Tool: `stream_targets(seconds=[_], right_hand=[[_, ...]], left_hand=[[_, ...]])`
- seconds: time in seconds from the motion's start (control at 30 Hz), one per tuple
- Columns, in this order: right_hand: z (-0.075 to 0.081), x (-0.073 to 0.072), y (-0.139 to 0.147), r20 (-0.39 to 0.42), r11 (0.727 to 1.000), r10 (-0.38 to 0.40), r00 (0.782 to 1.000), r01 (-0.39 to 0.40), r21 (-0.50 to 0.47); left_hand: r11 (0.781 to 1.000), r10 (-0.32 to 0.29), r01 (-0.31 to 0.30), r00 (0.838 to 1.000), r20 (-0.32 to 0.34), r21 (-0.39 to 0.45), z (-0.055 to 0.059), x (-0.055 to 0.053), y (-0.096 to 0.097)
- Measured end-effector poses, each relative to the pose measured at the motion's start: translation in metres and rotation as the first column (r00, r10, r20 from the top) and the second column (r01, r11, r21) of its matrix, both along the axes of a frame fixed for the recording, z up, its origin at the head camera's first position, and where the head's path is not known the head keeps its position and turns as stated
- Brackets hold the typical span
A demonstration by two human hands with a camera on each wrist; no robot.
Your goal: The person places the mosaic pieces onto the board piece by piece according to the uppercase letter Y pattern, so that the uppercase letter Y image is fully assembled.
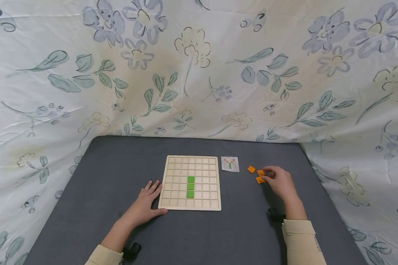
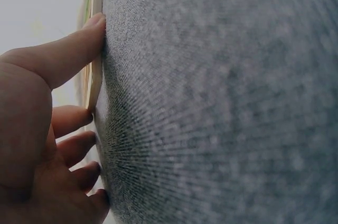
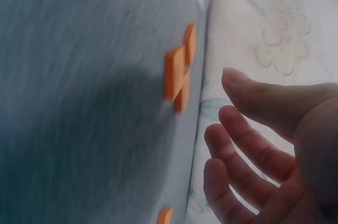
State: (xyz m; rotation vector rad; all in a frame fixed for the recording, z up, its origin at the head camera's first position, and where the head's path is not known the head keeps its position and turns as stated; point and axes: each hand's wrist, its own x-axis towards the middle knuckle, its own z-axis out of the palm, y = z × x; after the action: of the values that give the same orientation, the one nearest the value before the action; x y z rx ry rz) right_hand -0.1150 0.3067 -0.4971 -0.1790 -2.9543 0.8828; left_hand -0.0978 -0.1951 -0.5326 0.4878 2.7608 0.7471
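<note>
A light wooden grid board (image 1: 175, 184) lies on the dark table with three green square tiles (image 1: 190, 186) in a vertical row in its cells. My left hand (image 1: 145, 206) is at the board's lower left corner, thumb against the front edge and spread fingers by the left edge. In the left wrist view the thumb (image 2: 79, 49) touches the board's side. To the right, my right hand (image 1: 280, 182) hovers over several orange square tiles (image 1: 251, 169). The right wrist view shows its fingers (image 3: 232, 150) loosely bent with nothing between them, apart from the orange tiles (image 3: 174, 73).
A small pattern card (image 1: 230, 164) with a coloured grid lies between the board and the orange tiles. Floral cloth (image 1: 192, 81) hangs behind and beside the dark table (image 1: 199, 235). Each wrist wears a black camera strap (image 1: 276, 215).
</note>
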Motion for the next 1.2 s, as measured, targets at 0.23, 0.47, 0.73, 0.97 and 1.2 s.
stream_targets(seconds=[0.23,0.47,0.73,0.97,1.2], right_hand=[[-0.003,0.001,0.021,0.045,0.998,-0.025,0.999,0.022,0.06],[-0.006,0.0,0.049,0.032,0.994,-0.053,0.998,0.049,0.101],[-0.011,0.005,0.081,0.069,0.988,-0.097,0.993,0.088,0.127],[-0.011,0.007,0.087,0.114,0.991,-0.101,0.988,0.09,0.1],[-0.014,0.004,0.09,0.121,0.992,-0.077,0.99,0.063,0.112]], left_hand=[[1.0,-0.005,0.005,1.0,0.002,0.003,0.0,-0.001,-0.002],[1.0,-0.006,0.006,1.0,-0.004,0.0,0.001,0.0,-0.002],[1.0,0.005,-0.005,1.0,-0.006,-0.003,-0.002,0.0,0.0],[1.0,0.004,-0.004,1.0,-0.009,-0.009,-0.003,-0.001,0.0],[1.0,0.005,-0.005,1.0,-0.011,-0.019,-0.001,0.0,0.0]])
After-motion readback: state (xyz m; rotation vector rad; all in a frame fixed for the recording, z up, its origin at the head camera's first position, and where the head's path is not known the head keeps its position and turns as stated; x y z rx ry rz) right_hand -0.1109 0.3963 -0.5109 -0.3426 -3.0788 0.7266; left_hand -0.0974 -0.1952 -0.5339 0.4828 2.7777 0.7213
